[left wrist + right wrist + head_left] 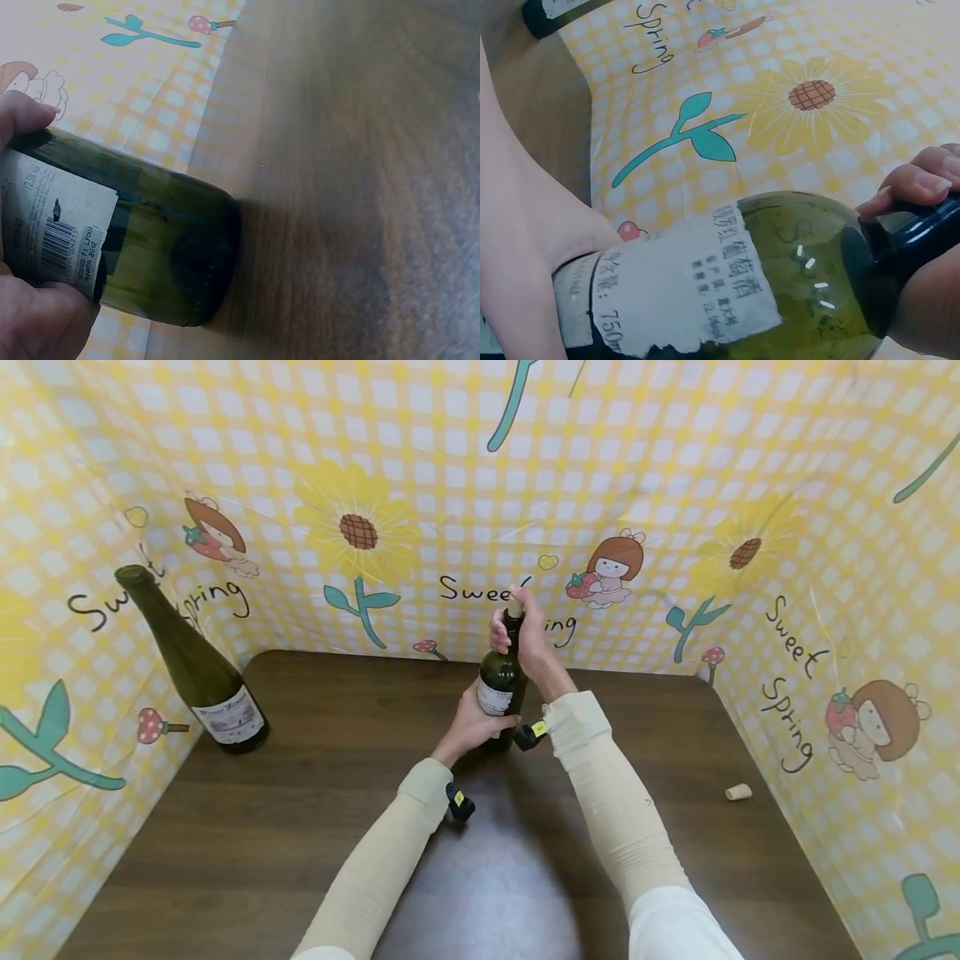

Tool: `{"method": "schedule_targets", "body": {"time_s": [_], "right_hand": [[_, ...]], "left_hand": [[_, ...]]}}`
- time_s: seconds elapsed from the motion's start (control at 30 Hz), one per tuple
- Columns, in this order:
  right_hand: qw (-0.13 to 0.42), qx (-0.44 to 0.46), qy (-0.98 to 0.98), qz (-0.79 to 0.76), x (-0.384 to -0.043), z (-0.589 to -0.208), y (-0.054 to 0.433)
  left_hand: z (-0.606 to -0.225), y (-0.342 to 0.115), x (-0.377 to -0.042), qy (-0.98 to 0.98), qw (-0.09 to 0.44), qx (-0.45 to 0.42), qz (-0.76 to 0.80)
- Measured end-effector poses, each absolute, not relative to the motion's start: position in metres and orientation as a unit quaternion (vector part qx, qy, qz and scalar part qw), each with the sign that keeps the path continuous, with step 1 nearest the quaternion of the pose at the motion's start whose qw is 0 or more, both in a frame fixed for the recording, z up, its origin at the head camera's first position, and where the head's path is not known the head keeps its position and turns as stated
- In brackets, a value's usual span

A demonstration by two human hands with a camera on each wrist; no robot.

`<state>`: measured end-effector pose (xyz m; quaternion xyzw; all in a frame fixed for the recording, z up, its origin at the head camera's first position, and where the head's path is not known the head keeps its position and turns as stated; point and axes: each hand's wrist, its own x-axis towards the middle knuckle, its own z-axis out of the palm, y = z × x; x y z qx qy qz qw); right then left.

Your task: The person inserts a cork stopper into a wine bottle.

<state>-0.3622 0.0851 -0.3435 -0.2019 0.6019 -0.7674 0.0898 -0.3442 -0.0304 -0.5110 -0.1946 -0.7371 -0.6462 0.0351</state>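
Observation:
A green glass wine bottle with a white label stands near the back middle of the table. My left hand grips its lower body, with the thumb across the front; the left wrist view shows fingers on both sides of the barcode label. Higher up, my right hand is wrapped round the dark neck. A pale cork sits at the bottle's mouth, and the top of the right hand touches it. How deep the cork goes is hidden by the fingers.
A second, taller green bottle, with no cork visible at its mouth, stands at the back left. One loose cork lies on the brown wooden table at the right. Yellow checked cloth walls the back and both sides.

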Motion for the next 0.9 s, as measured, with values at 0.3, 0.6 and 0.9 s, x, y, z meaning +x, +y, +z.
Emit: {"method": "schedule_targets", "body": {"time_s": [0.3,0.6,0.9], "right_hand": [[0.081,-0.220,0.593,-0.771,-0.360,-0.349,0.083],[0.061,-0.237,0.593,-0.767,-0.361,-0.347,0.082],[0.055,-0.242,0.583,-0.774,-0.363,-0.345,0.082]], "left_hand": [[-0.514,-0.032,-0.342,-0.733,0.032,-0.193,-0.652],[-0.493,-0.032,-0.329,-0.734,0.035,-0.197,-0.649],[-0.480,-0.034,-0.323,-0.742,0.027,-0.191,-0.642]]}}
